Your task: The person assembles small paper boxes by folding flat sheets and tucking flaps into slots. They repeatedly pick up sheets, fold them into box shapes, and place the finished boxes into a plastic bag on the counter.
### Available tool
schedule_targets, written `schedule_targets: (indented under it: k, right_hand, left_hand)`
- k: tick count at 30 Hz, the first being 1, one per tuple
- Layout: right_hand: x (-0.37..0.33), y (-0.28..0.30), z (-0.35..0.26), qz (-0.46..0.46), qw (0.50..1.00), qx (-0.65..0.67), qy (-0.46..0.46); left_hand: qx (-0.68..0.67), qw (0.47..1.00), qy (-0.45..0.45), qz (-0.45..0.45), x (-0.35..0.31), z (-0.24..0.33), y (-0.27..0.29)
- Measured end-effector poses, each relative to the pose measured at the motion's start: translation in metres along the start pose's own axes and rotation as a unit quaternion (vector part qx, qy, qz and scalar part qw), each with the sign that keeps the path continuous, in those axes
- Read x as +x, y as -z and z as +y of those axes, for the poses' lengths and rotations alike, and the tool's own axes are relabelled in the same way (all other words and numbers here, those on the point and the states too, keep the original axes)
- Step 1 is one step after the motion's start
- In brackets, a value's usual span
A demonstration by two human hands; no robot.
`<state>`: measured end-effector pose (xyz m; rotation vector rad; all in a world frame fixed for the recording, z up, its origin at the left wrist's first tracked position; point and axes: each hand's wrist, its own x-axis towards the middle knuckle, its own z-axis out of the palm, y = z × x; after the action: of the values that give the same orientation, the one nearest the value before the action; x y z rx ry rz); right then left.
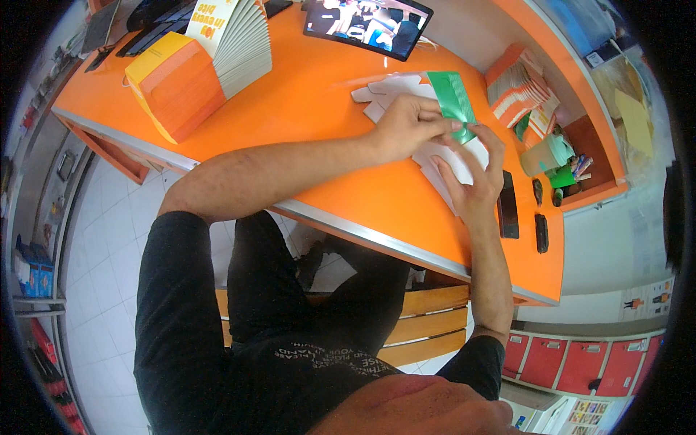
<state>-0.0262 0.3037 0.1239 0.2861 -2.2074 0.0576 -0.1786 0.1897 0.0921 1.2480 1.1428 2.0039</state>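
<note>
A green cardboard piece with a white inner side (451,94), like a small carton partly folded, is held between both my hands above the orange table (341,196). My left hand (409,129) pinches its edge, thumb and fingertips pressed near the middle of the green face. From the right, my right hand (475,170) grips the lower part, with index finger and thumb apart around the white section. The fingertips of both hands nearly meet. Beneath them lie white flat cardboard pieces (380,88), partly covered by my hands.
A standing row of folded cartons (243,54) and an orange-yellow box (181,87) occupy the far left. A lit tablet (370,25) stands at the back. To the right are stacked orange-white cartons (515,83), a green-lidded cup (544,154), a phone (509,206) and a small black object (541,233).
</note>
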Motion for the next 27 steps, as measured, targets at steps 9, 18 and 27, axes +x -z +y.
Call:
schedule_targets:
  k: [9,18,27]
  right_hand:
    - [-0.014,0.027,0.068,0.13,0.987,-0.078,-0.046]
    - [0.096,0.088,0.001,0.319,0.947,0.045,0.001]
    - [0.143,0.138,-0.055,0.431,0.899,0.063,-0.046]
  left_hand:
    - [-0.224,0.972,-0.005,-0.063,0.032,0.071,-0.027]
    - [-0.004,0.946,-0.293,-0.139,0.073,0.161,-0.103]
    - [0.064,0.857,-0.51,0.035,0.083,0.203,-0.096]
